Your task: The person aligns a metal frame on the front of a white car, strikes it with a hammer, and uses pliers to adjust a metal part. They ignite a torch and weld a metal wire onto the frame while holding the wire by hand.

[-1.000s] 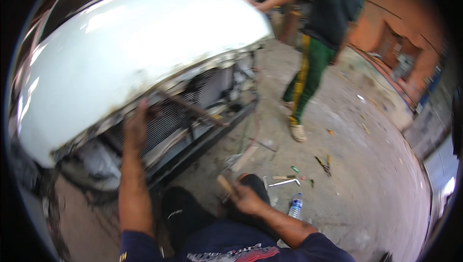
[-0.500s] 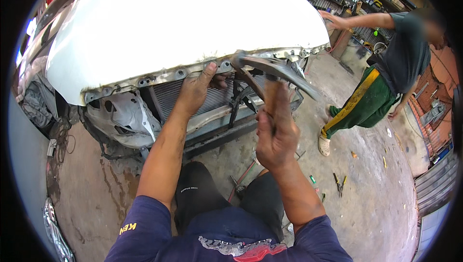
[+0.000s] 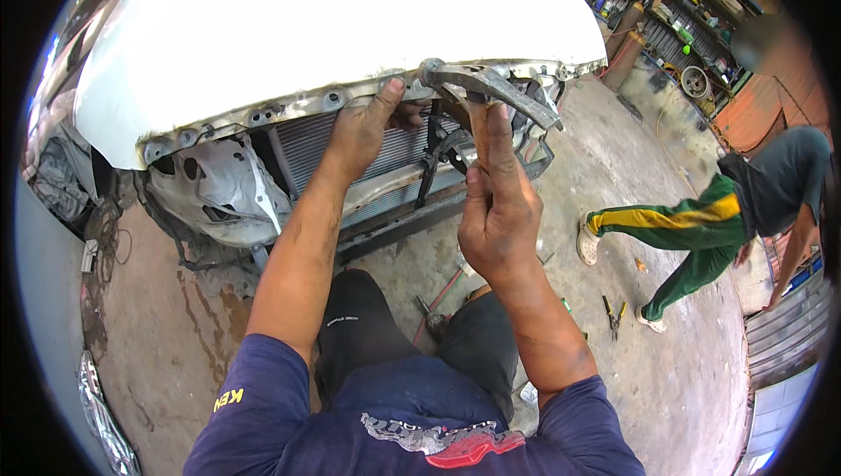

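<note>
My left hand (image 3: 368,126) grips the lower edge of a white car hood (image 3: 342,12), thumb on the rusty metal lip, fingers curled underneath. My right hand (image 3: 499,204) is closed on the wooden handle of a dark metal hammer (image 3: 495,91), index finger extended along the handle. The hammer's head is at the lip, right of my left hand; whether it touches cannot be told. Below, the car's exposed radiator (image 3: 307,161) and dark front bar (image 3: 390,218) show, partly hidden by my arms.
At right a co-worker (image 3: 771,178) in green trousers bends low. Pliers (image 3: 613,318) and a dark power tool (image 3: 434,323) lie on the stained concrete floor (image 3: 175,336). Cluttered shelves (image 3: 692,3) and gas cylinders (image 3: 622,47) stand at the back right.
My right hand rose from low down with the hammer to the hood's lip and has moved slightly higher. The co-worker let go of the hood, moved right and bent down.
</note>
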`<state>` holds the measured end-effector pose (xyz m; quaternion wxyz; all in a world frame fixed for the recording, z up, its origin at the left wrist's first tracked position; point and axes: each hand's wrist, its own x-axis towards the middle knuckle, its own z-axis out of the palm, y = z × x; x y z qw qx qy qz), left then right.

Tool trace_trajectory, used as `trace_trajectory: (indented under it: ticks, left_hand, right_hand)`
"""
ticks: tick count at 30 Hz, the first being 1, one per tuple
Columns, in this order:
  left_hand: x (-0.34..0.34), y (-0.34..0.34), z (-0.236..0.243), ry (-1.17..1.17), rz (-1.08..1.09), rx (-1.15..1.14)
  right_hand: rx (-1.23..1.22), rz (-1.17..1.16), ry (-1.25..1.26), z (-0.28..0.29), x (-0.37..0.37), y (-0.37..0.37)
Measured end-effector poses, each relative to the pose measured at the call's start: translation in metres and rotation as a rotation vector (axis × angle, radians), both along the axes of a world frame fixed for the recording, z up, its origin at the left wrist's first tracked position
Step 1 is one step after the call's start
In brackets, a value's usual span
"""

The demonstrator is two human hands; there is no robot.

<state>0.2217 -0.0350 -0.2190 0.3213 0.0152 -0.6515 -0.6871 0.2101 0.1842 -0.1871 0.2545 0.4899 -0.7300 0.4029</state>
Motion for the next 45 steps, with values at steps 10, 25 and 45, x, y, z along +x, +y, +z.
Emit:
trace_trajectory:
  ticks: [10, 25, 45]
  left_hand:
    - [0.002, 0.005, 0.005, 0.032, -0.112, 0.151]
    - [0.010, 0.010, 0.007, 0.229, -0.127, 0.291]
    - [0.018, 0.016, 0.011, 0.255, -0.179, 0.416]
  right_hand:
    - [0.089, -0.046, -0.060, -0.003, 0.000, 0.002]
    - [0.073, -0.089, 0.069, -0.008, 0.006, -0.012]
    - [-0.012, 0.012, 0.092, 0.002, 0.017, -0.011]
